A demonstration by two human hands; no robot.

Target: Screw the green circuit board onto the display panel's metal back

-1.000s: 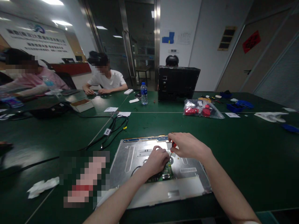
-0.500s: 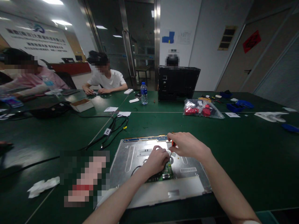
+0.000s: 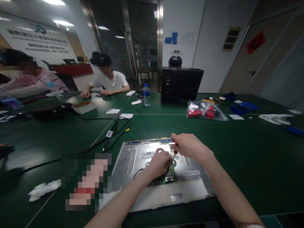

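Note:
A silver metal display panel [image 3: 195,182] lies back side up on the table in front of me. On it sits a green circuit board [image 3: 172,173], partly covered by my left hand [image 3: 161,162]. The fingers of that hand are curled together over the board's upper edge; what they pinch is hidden. My right hand [image 3: 190,145] grips a screwdriver [image 3: 175,152] with a red and black handle. Its shaft points down beside my left fingertips, at the board's upper right corner. Along the panel's far edge runs a narrow blue circuit strip [image 3: 147,142].
Black cables [image 3: 114,129] lie to the left, with a crumpled tissue [image 3: 44,190] nearer me. Farther back stand a water bottle [image 3: 146,95], a black monitor-like case [image 3: 181,85] and a plastic bag with red items [image 3: 205,110]. Other people sit across the table.
My right hand has shifted slightly on the screwdriver, showing more of the handle's lower end. My left hand stays in place. A person across the table has moved one hand slightly left.

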